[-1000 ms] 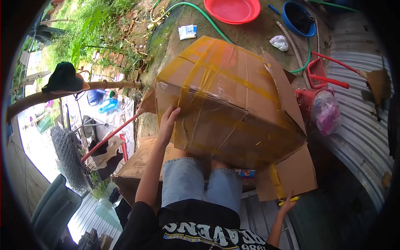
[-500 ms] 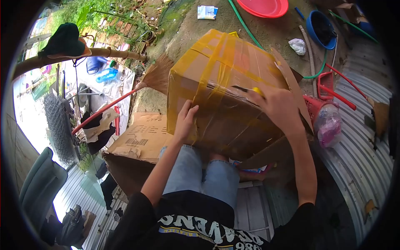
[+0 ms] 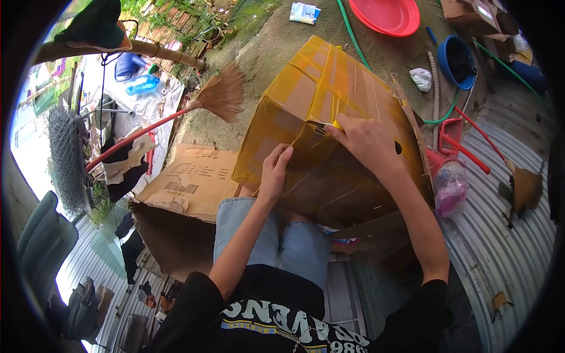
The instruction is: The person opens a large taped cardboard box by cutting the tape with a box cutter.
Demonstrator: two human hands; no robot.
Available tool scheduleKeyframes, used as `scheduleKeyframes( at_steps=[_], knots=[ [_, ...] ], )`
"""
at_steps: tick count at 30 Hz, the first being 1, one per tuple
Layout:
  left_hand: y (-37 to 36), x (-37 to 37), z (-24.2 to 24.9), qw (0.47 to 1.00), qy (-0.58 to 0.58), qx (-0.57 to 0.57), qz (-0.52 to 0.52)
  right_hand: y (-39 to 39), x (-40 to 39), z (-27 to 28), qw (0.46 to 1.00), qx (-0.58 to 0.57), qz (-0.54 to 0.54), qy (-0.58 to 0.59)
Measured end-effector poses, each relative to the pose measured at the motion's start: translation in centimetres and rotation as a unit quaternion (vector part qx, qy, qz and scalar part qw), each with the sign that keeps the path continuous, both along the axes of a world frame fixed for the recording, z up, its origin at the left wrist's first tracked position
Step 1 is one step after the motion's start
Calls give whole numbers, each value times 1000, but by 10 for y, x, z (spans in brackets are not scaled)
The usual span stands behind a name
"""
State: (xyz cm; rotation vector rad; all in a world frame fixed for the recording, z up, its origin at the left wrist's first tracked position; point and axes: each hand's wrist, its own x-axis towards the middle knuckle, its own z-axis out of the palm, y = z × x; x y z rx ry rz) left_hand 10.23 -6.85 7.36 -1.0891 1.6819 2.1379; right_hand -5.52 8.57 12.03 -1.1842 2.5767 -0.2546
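Note:
A large cardboard box [image 3: 347, 173], wrapped in yellow-tinted packing tape [image 3: 322, 88], stands tilted in front of my knees. My right hand [image 3: 368, 144] is closed around a yellow utility knife [image 3: 337, 122], most of its handle hidden by the fingers. The knife's blade meets the taped edge between the box's top and near side, where a short dark slit shows. Lower on the left, my left hand [image 3: 275, 172] has its fingers bent against the near side, gripping the box there.
Another cardboard box [image 3: 188, 179] lies open by my left leg. Beyond it is a straw broom [image 3: 220, 94] with a red handle. A red basin [image 3: 385, 15], a blue basin [image 3: 456, 59] and a green hose [image 3: 351, 35] are on the ground ahead. Corrugated metal [image 3: 500, 247] runs along the right.
My right hand and the knife have shifted left along the taped edge, and less of the blade shows. The box sits at a slightly different tilt, and the whole view has shifted.

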Motion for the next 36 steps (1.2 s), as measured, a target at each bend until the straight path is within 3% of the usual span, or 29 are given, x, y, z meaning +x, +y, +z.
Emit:
scheduleKeyframes(
  at_steps=[4, 7, 9, 17, 25, 36],
  knots=[
    [7, -1, 4, 997, 61, -42, -2, 0, 2, 13, 999, 21, -11, -40],
    [5, 0, 12, 999, 39, -30, -16, 0, 10, 12, 1000, 10, -12, -11],
    [3, -1, 20, 999, -39, -7, -29, 0, 15, 12, 1000, 0, -11, 7],
    [3, 9, 32, 998, -10, 9, -63, 5, 48, 21, 996, 8, -89, 2],
    [-2, 18, 41, 991, -39, 18, -128, 56, 60, 42, 994, 49, -97, -5],
    [-8, 35, 58, 993, -18, 28, -110, 157, 80, 61, 985, 156, -73, -13]
  ],
)
